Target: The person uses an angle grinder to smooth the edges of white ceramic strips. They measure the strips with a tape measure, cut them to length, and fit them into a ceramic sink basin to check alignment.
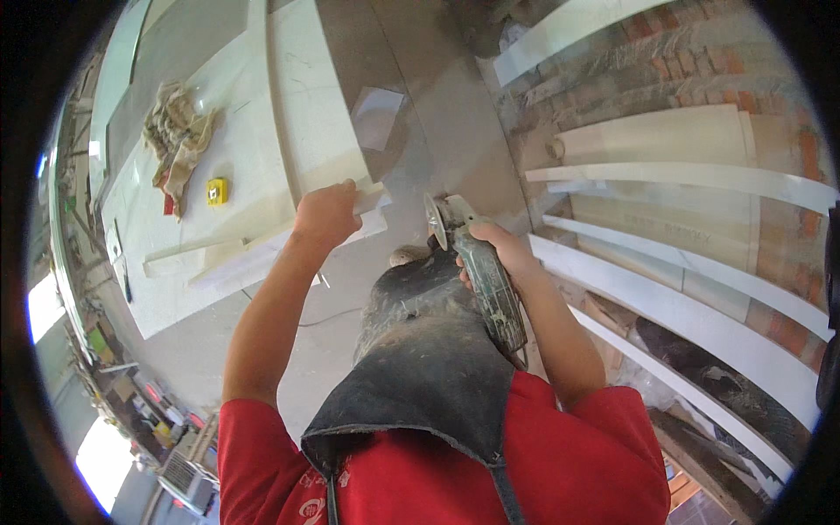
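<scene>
My right hand (506,252) is wrapped around the body of a dusty angle grinder (492,284), held upright beside my dark apron. The grinder's round disc (436,220) faces left, toward the table's corner, and is apart from it. At that near right corner my left hand (327,214) is closed on a pale strip (371,199), whose end sticks out past my fingers. More pale strips (241,261) lie along the near edge of the large white tabletop (236,105). The undersides of my left fingers are hidden.
A yellow tape measure (217,192) and a crumpled, stained cloth glove (178,131) lie on the tabletop. Long white strips (682,175) rest in a rack at the right, against a brick wall. A pale sheet (377,117) lies on the grey floor. A thin cord runs below the table.
</scene>
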`<state>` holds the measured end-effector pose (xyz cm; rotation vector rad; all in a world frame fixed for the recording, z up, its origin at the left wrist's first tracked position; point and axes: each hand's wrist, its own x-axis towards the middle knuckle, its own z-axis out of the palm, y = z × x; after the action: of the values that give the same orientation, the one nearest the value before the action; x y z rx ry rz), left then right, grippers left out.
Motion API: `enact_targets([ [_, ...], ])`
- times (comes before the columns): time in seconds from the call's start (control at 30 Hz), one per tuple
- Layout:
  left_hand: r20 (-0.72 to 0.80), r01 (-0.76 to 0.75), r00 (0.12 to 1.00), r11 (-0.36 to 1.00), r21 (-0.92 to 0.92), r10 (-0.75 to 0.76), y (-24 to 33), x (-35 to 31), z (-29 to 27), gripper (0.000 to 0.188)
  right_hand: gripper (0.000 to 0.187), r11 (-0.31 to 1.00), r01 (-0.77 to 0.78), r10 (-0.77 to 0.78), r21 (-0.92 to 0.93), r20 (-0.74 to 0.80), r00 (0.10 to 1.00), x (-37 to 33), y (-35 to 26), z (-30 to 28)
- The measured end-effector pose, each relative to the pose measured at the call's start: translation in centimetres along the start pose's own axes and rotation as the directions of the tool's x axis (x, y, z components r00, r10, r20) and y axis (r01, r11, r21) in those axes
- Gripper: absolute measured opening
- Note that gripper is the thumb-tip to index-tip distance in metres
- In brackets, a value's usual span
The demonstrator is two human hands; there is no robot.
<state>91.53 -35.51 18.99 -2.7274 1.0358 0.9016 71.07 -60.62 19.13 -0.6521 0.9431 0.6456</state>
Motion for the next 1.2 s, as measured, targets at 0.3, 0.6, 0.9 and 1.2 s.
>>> enact_targets([
  [0.3,0.098,-0.027,0.995,1.000,-0.007,0.028,1.0,1.2,-1.0,0.037,0.042,0.998,-0.035,0.027,0.053,0.149,0.988,2.3,0.8,-0.9],
  [0.6,0.115,-0.092,0.988,0.991,-0.093,0.102,2.2,1.0,0.3,0.034,0.044,1.000,0.004,-0.004,-0.003,0.071,0.997,1.8,-0.1,-0.9],
  [0.9,0.068,-0.116,0.990,0.990,-0.085,0.122,2.4,0.8,1.5,0.034,0.038,0.998,-0.043,0.039,0.054,0.066,0.997,1.8,0.4,-0.9],
  [1.2,0.116,-0.110,0.986,0.990,-0.083,0.120,2.7,1.2,0.6,0.033,0.036,0.996,-0.041,0.029,0.079,0.137,0.990,2.6,2.1,-1.5],
])
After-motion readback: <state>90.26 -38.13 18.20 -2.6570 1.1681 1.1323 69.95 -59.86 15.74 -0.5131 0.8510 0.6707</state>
